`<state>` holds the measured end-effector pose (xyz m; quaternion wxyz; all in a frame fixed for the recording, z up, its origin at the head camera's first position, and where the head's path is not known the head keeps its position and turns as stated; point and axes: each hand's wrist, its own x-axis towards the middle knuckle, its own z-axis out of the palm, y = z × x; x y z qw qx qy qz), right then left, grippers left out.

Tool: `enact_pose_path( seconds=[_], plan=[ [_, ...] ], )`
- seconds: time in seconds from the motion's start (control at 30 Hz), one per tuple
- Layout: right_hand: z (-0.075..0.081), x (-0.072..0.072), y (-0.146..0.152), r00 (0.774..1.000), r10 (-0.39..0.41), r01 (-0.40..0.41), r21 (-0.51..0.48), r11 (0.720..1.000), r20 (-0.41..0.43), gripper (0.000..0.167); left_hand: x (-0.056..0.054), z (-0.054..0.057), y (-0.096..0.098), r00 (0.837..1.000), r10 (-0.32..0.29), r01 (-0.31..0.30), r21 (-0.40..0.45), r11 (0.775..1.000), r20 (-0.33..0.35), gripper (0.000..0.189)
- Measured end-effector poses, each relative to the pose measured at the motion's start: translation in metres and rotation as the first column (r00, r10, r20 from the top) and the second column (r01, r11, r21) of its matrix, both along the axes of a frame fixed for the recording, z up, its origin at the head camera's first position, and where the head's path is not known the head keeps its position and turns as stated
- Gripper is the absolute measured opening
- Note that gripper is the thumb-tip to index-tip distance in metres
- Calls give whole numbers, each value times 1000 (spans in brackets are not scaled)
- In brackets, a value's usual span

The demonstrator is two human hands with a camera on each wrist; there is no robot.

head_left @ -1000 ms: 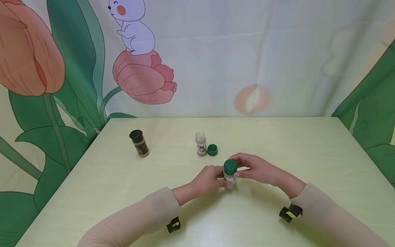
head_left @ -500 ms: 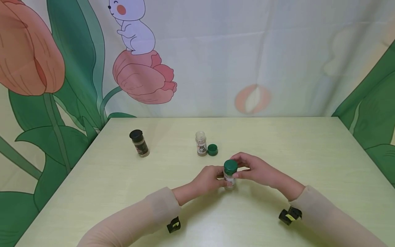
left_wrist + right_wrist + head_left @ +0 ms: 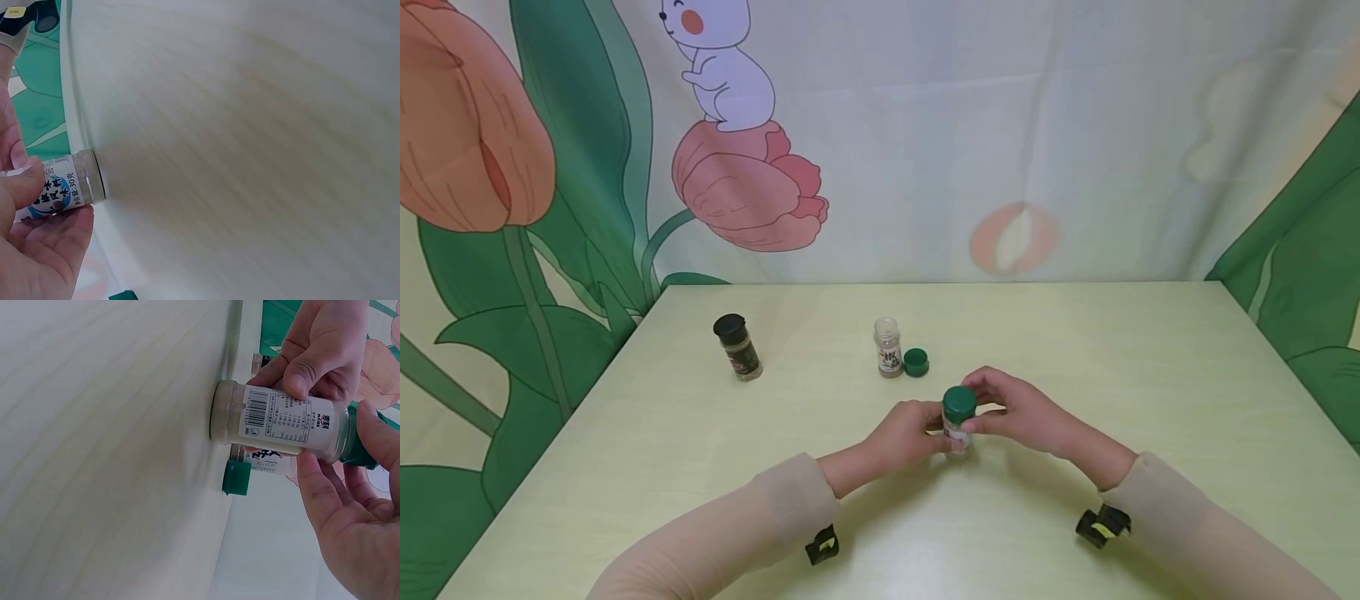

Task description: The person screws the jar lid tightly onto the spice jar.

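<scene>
A clear spice jar (image 3: 289, 422) with a printed label stands upright on the table between the two hands. My left hand (image 3: 901, 437) grips its body, thumb across the label, as the left wrist view also shows. My right hand (image 3: 1021, 414) pinches the green cap (image 3: 959, 403), which sits on top of the jar; in the right wrist view the thumb lies against the cap. Just beyond stands a second spice jar (image 3: 889, 353) without a cap. Beside it on the table lies a loose green cap (image 3: 916, 362).
At the back left, a dark-labelled spice jar (image 3: 742, 353) with a black cap stands on the pale table (image 3: 820, 367). A printed curtain (image 3: 910, 167) hangs behind the table's far edge. Small black cameras are worn on both wrists.
The right thumb has crept slightly left along the lower edge of the held jar's cap, and the right wrist has shifted a little. The left hand and the other jars keep their places.
</scene>
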<state>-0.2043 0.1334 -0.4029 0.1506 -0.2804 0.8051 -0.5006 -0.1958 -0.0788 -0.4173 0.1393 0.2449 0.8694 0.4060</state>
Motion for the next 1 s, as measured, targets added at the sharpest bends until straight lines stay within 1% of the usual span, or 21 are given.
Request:
enact_pose_path(
  seconds=[0.13, 0.27, 0.33, 0.43, 0.53, 0.7, 1.0],
  plan=[
    [3, -4, 2, 999, 36, -37, 22, 999, 31, 46, 0, 0, 0, 1000, 1, -1, 4, 1000, 0, 26],
    [10, -10, 6, 991, 101, -108, 71, 992, 90, 53, 0, 1, 0, 1000, 0, 0, 0, 1000, -2, 27],
    [14, -13, 8, 985, 129, -140, 91, 986, 110, 53, -1, 1, 0, 1000, 0, 0, -2, 1000, -1, 27],
    [17, -15, 9, 981, 157, -169, 106, 980, 111, 49, -1, 1, 0, 1000, -3, 3, -5, 1000, 4, 28],
    [17, -14, 8, 983, 162, -170, 103, 980, 86, 44, -1, 0, 0, 1000, -2, 2, 1, 1000, 16, 28],
    [13, -11, 5, 990, 134, -138, 95, 986, 42, 40, -1, -1, 0, 1000, -2, 2, -2, 1000, 14, 28],
    [7, -6, 3, 997, 73, -74, 67, 995, 24, 38, -1, -1, 0, 1000, -9, 9, -6, 1000, 0, 28]
  ],
)
